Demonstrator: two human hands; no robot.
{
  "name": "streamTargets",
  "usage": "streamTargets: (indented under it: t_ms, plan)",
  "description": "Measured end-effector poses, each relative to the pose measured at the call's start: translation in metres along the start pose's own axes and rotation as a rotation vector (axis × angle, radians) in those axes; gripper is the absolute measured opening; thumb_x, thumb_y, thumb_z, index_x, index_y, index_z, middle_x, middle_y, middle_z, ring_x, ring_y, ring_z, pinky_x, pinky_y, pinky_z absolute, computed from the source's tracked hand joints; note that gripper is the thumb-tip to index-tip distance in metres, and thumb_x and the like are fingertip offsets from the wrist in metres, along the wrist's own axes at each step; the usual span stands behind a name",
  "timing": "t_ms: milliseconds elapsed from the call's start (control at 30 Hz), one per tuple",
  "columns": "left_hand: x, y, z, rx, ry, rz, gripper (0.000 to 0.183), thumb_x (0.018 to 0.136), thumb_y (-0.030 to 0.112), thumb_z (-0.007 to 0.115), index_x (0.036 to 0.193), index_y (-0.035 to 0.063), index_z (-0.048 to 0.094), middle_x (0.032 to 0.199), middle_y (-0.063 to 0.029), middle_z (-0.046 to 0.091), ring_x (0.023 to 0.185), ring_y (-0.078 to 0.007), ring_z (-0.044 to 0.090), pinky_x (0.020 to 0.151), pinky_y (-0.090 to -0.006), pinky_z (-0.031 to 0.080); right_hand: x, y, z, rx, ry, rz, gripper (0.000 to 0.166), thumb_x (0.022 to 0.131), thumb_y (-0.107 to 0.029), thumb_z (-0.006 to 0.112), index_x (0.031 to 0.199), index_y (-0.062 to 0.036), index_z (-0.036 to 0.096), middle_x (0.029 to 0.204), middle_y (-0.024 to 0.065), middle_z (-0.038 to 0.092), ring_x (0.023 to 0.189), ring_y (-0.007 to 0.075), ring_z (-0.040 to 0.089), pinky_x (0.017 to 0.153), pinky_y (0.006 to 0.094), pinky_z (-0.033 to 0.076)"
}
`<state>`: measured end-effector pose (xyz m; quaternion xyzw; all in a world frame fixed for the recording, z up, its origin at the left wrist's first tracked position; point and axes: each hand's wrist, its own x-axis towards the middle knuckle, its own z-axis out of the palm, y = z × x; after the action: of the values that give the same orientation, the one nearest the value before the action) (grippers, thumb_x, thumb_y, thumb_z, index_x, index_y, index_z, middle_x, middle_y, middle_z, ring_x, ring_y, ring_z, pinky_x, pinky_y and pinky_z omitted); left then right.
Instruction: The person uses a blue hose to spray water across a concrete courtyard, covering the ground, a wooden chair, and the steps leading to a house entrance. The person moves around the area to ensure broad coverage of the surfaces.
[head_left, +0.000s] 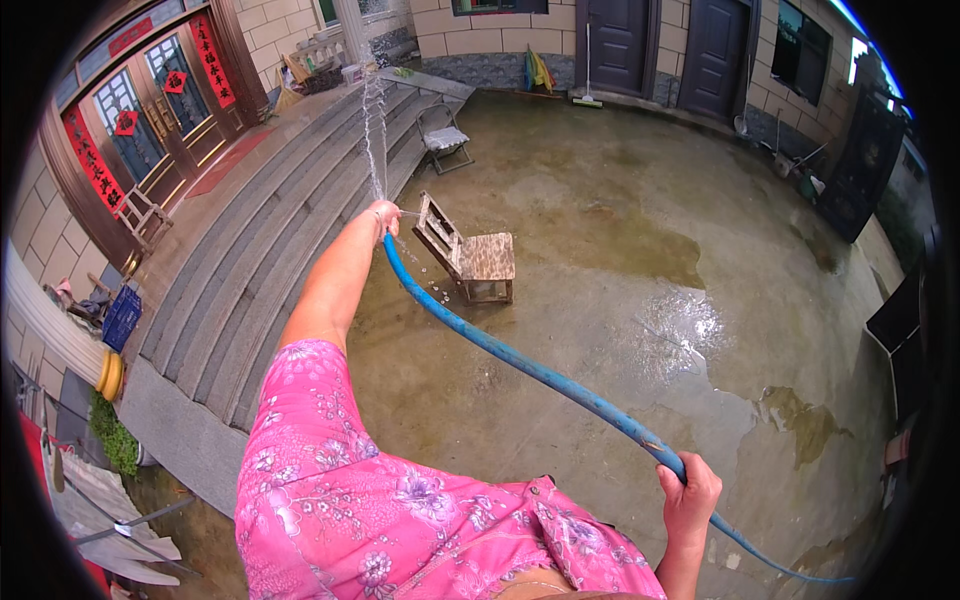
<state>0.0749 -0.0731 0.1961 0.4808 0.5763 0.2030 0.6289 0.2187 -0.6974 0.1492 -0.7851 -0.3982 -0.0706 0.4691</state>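
A long blue hose (510, 349) runs between my two hands and trails off over the wet concrete at the lower right. My left hand (385, 216), at the end of an outstretched arm, grips its outlet end; the fingers hide the opening. Water (373, 127) shoots from there towards the stone steps (300, 202), and drops fall below the hand. Near the hip, my right hand (688, 491) is closed around the hose farther back. Just right of my left hand stands a worn wooden chair (480, 259), upright, with a patchy seat.
A folding chair (444, 139) stands by the steps' foot. Puddles cover parts of the concrete yard (600, 210). A floor squeegee (588, 99) leans near a dark door (616, 45). At left are a blue crate (121, 319), a pillar base (111, 375) and a small wooden chair (142, 217).
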Motion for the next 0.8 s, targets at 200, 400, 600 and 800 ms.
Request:
streamTargets:
  t_ms: [200,400,600,800]
  plan:
    - [0.005,0.002,-0.004,0.022,0.054,-0.034,0.029,0.071,0.015,0.036,0.045,0.0118,0.026,0.036,0.0012,0.025,0.028,-0.0079,0.022,0.024,-0.0181,0.018,0.003,-0.003,0.004,0.002,-0.001,-0.021,0.023,0.058,-0.017,0.062,0.063,-0.0007,0.047,0.050,0.0106,0.045,0.043,0.0226,0.046,0.040,0.0269,0.035]
    - [0.005,0.007,-0.011,0.006,0.043,-0.058,0.030,0.071,0.015,0.036,0.044,0.0122,0.025,0.036,0.0010,0.025,0.028,-0.0082,0.022,0.024,-0.0187,0.018,0.007,-0.004,0.005,-0.003,-0.013,-0.039,0.023,0.057,-0.017,0.062,0.063,-0.0006,0.047,0.050,0.0107,0.045,0.043,0.0227,0.046,0.040,0.0270,0.035]
    - [0.015,-0.009,-0.017,0.020,-0.017,-0.074,0.024,0.070,0.007,0.035,0.047,0.0086,0.026,0.037,-0.0012,0.026,0.029,-0.0103,0.026,0.027,-0.0211,0.020,0.009,-0.006,0.004,0.007,-0.035,-0.008,0.024,0.057,-0.018,0.062,0.063,-0.0005,0.047,0.050,0.0107,0.045,0.043,0.0227,0.045,0.040,0.0269,0.035]
    - [0.025,-0.041,-0.015,0.056,0.052,-0.099,0.022,0.069,0.014,0.036,0.049,0.0105,0.028,0.036,-0.0002,0.026,0.028,-0.0094,0.024,0.025,-0.0200,0.020,0.006,-0.006,0.001,-0.003,-0.056,0.017,0.025,0.058,-0.020,0.062,0.063,-0.0002,0.047,0.049,0.0106,0.044,0.042,0.0224,0.044,0.040,0.0266,0.034]
